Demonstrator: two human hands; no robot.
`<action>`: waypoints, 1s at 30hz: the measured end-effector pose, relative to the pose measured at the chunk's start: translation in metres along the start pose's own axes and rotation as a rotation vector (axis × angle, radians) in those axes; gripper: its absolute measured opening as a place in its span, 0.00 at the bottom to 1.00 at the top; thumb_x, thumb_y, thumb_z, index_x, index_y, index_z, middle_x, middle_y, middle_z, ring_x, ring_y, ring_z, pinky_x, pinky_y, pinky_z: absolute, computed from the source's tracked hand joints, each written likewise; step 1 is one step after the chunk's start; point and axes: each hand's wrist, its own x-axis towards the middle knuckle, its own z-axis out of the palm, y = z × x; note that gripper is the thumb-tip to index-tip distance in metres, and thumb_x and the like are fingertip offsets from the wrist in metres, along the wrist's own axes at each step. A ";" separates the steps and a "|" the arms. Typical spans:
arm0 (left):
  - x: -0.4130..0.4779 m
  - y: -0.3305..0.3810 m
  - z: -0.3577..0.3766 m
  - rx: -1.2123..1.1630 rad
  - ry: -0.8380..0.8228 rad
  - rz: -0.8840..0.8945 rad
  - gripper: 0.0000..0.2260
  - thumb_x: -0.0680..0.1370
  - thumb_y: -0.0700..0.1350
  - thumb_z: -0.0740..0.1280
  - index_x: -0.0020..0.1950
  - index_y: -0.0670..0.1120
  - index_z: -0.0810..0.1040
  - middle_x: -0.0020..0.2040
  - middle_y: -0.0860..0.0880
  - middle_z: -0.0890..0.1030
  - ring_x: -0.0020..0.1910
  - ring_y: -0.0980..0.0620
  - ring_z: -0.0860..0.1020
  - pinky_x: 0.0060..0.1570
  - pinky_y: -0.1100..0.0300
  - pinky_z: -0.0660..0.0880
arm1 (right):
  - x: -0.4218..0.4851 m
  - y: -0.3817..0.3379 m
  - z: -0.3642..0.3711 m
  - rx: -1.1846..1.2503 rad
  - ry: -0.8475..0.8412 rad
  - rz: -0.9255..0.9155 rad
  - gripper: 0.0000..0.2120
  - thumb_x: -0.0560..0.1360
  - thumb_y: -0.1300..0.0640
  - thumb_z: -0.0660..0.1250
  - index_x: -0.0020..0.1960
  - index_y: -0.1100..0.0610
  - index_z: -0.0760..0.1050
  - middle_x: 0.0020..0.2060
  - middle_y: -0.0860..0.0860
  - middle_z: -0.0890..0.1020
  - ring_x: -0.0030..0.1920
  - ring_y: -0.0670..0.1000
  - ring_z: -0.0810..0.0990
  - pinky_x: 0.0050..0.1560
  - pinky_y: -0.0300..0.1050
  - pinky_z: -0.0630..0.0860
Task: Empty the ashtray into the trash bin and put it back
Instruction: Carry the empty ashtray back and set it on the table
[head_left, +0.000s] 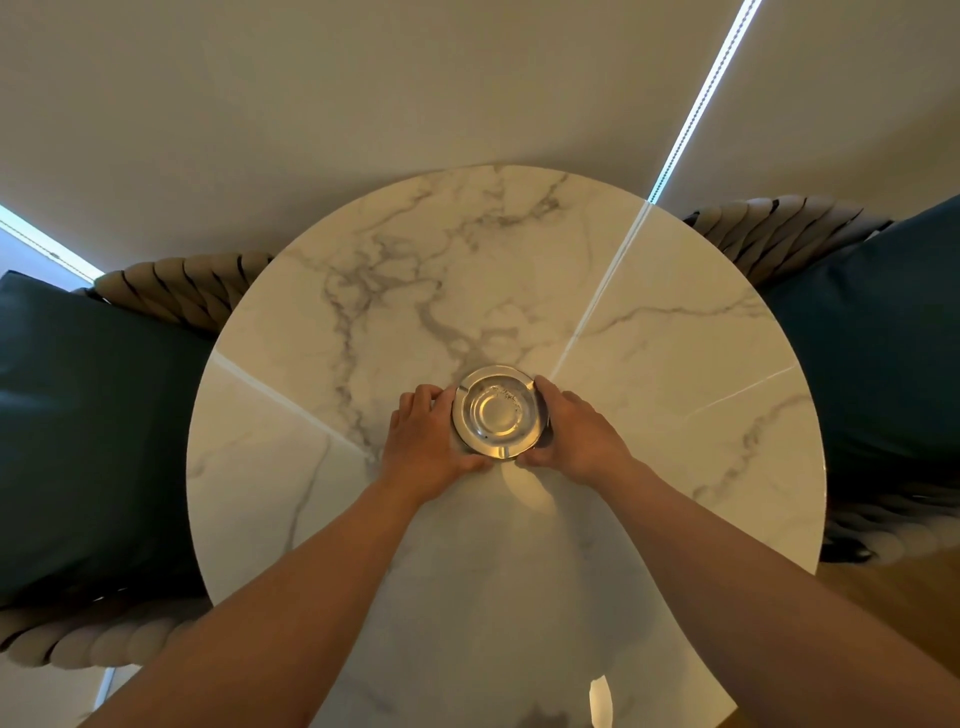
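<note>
A round metal ashtray (497, 413) sits near the middle of a round white marble table (649, 364). Its shiny bowl holds only a few dark specks of ash near the far side. My left hand (428, 441) cups its left rim and my right hand (576, 434) cups its right rim. Both thumbs meet at the near edge. The ashtray appears to rest on or just above the tabletop; I cannot tell which. No trash bin is in view.
Two woven rope chairs with dark teal cushions flank the table, one on the left (78, 426) and one on the right (883, 338). A pale window blind (363, 104) hangs behind the table. Wooden floor (883, 597) shows at lower right.
</note>
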 end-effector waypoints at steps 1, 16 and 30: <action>0.000 0.001 0.000 -0.002 0.007 -0.005 0.42 0.58 0.65 0.76 0.67 0.51 0.69 0.59 0.50 0.69 0.59 0.48 0.65 0.59 0.56 0.65 | 0.001 0.000 -0.001 -0.004 -0.003 -0.005 0.52 0.62 0.45 0.80 0.78 0.48 0.54 0.62 0.54 0.74 0.60 0.59 0.76 0.58 0.56 0.76; 0.004 -0.003 0.001 0.018 0.012 -0.024 0.43 0.57 0.66 0.76 0.67 0.50 0.68 0.60 0.49 0.70 0.58 0.47 0.67 0.57 0.55 0.66 | 0.004 -0.002 -0.002 -0.057 -0.013 0.012 0.51 0.62 0.47 0.80 0.76 0.51 0.54 0.58 0.54 0.75 0.56 0.59 0.78 0.54 0.56 0.78; 0.005 -0.007 -0.002 0.008 0.024 0.011 0.40 0.61 0.67 0.74 0.68 0.50 0.70 0.60 0.48 0.70 0.59 0.47 0.66 0.57 0.55 0.66 | 0.000 -0.001 0.005 -0.068 0.030 0.001 0.36 0.67 0.41 0.75 0.67 0.51 0.63 0.56 0.52 0.76 0.54 0.57 0.78 0.51 0.54 0.77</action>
